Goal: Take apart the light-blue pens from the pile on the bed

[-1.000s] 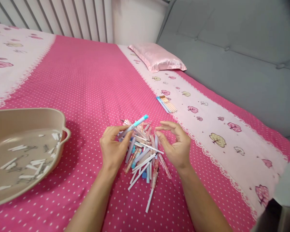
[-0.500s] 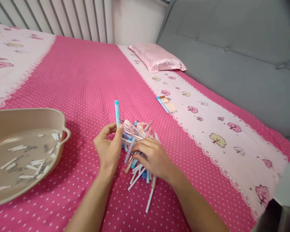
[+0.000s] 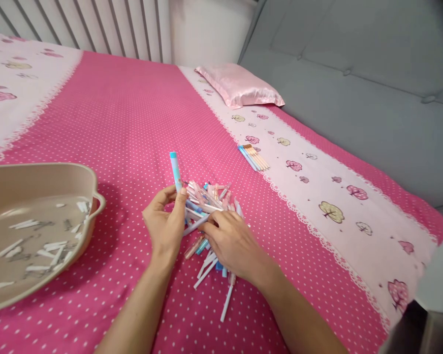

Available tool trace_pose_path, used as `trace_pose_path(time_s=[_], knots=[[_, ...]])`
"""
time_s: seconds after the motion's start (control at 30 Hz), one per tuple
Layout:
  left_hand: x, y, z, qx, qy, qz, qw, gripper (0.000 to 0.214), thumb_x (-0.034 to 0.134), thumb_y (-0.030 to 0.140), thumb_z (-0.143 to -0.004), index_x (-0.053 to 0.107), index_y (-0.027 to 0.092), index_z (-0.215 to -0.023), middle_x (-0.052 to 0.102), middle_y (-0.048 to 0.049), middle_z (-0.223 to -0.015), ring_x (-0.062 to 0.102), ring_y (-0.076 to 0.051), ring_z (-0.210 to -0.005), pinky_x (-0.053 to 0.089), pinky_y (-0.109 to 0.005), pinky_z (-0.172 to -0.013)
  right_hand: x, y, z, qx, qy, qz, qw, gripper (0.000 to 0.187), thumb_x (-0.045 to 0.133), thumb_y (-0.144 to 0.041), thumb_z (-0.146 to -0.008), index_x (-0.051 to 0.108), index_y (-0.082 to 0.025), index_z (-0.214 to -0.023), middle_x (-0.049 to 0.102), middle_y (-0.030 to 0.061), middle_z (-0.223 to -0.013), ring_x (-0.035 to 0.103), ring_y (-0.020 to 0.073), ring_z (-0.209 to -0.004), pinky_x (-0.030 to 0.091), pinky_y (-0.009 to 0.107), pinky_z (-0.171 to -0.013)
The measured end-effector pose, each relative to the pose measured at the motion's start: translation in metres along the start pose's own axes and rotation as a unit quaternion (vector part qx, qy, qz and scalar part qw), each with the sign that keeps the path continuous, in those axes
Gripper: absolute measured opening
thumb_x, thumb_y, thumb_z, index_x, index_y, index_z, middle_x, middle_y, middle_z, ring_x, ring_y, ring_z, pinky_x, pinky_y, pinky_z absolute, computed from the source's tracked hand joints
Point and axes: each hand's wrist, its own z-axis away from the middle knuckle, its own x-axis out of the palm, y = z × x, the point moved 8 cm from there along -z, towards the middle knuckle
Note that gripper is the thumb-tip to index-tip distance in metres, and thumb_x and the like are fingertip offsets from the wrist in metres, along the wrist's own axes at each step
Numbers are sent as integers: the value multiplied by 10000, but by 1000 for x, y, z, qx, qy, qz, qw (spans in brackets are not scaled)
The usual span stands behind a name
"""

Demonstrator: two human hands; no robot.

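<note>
Left hand (image 3: 165,225) clamped on an upright blue-capped pen (image 3: 176,172); right hand (image 3: 233,243) pinching a pale pen (image 3: 194,225) from the pen pile (image 3: 211,195) on the bed (image 3: 133,113). A small aligned row of pens (image 3: 254,157) lies at one o'clock, while most apparently remain unsorted.

Pink dotted bed (image 3: 133,123): tan tray (image 3: 92,184) near left, pen pile (image 3: 210,221) centre, pen bundle (image 3: 254,157) right, pillow (image 3: 239,86) far right.
</note>
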Motion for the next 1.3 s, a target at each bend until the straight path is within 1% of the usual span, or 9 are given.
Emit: trace_pose_path(time_s=[0.2,0.3,0.4,0.47,0.6,0.8,0.93,1.13,1.3], knots=[[0,3,1,4,-2,2,1000,259,679,356,-739,699,136,-874,704,-37,-757,622,-128,-657,501,-242,-622,1,-1,0,-14,6,-18,1000,215,408,-132,-935,617,-164,-973,584,73,-1029,526,204,-973,398,374,-886],[0,4,1,6,1,2,1000,251,684,347,-734,697,131,-861,708,-41,-758,629,-131,-662,501,-239,-625,3,-1,1,-21,15,-32,999,268,415,-118,-933,622,-208,-1076,579,63,-1054,518,203,-1010,376,384,-924],[-1,3,1,3,1,-3,1000,258,680,362,-735,697,138,-863,707,-40,-757,634,-136,-661,502,-239,-615,4,1,2,-14,19,-31,999,302,404,-138,-940,614,-249,-1126,582,58,-979,522,211,-976,389,389,-896],[0,1,1,-1,-2,-2,1000,271,675,379,-739,697,146,-875,703,-36,-763,632,-136,-650,504,-242,-603,4,1,2,-10,13,-22,1000,303,391,-138,-939,613,-239,-1119,579,63,-952,522,220,-968,394,393,-885],[0,1,2,-12,-5,3,1000,289,680,393,-731,696,146,-880,696,-36,-758,624,-132,-629,504,-240,-578,4,1,2,-6,6,-13,1000,298,393,-106,-913,587,-200,-1118,579,77,-985,513,231,-991,388,403,-909],[0,2,2,-17,1,-2,1000,290,685,389,-722,698,145,-878,697,-37,-749,623,-131,-618,493,-228,-550,2,3,0,5,0,-21,1000,232,421,-73,-857,563,-169,-1014,564,82,-1001,507,226,-964,402,388,-898],[-1,1,1,-11,1,3,1000,285,687,379,-723,698,143,-883,698,-40,-759,624,-133,-628,497,-232,-562,0,4,0,8,6,-38,999,230,423,-61,-838,553,-160,-999,570,80,-1015,502,213,-956,400,367,-912],[0,4,2,-8,0,3,1000,280,685,367,-722,696,134,-876,699,-41,-758,625,-136,-646,496,-234,-578,-1,9,-1,1,12,-50,999,193,436,-55,-800,566,-175,-875,609,57,-866,529,207,-855,407,355,-852],[0,6,2,-7,3,1,1000,278,685,361,-718,695,129,-870,704,-43,-764,629,-141,-653,489,-234,-575,-1,14,-2,-1,18,-79,997,142,494,-90,-809,590,-181,-860,632,51,-851,552,199,-847,405,347,-843]])
